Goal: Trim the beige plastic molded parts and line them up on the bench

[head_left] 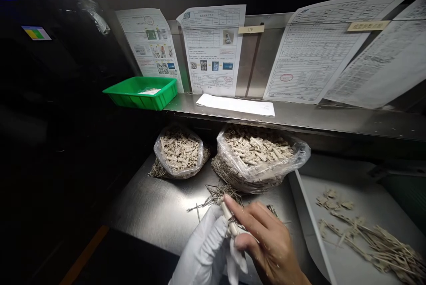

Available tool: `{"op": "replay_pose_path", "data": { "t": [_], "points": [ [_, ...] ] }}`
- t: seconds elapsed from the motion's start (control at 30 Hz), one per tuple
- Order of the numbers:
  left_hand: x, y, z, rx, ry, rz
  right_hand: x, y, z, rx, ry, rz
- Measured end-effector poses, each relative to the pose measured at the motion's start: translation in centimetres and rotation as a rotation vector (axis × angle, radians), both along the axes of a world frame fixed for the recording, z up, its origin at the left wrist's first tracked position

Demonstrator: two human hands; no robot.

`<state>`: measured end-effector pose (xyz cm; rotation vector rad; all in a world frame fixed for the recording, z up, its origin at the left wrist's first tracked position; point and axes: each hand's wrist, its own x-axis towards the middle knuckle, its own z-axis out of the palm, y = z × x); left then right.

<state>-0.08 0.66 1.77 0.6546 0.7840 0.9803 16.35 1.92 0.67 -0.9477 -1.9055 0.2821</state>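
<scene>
Low in the head view, my left hand point(208, 247) wears a white glove and is closed around a small beige part point(227, 212). My bare right hand point(262, 236) pinches the same part from the right, its index finger at the part's upper end and its thumb lower down. Both hands touch it, and the fingers partly hide it. Just beyond them, a loose pile of thin metal pins point(226, 192) lies on the steel table point(153, 214). Past the pile stand two open plastic bags full of beige parts, a smaller one point(181, 152) and a larger one point(259, 152).
At the right is a grey tray point(309, 218) with beige pieces and parts on pins point(382, 240). A steel shelf point(299, 119) behind the bags bears a green bin point(140, 94) and folded white paper point(236, 104). Printed sheets point(213, 50) hang above it.
</scene>
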Motion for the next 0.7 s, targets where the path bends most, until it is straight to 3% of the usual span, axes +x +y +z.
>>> {"op": "replay_pose_path", "data": {
  "t": [0.5, 0.7],
  "points": [
    [-0.1, 0.4, -0.7, -0.013, 0.012, 0.031, 0.1, 0.4, -0.3, 0.062, -0.063, -0.033],
    [0.2, 0.7, -1.3, -0.005, 0.001, 0.034, 0.4, 0.1, -0.8, -0.089, 0.102, 0.008]
  ]
}}
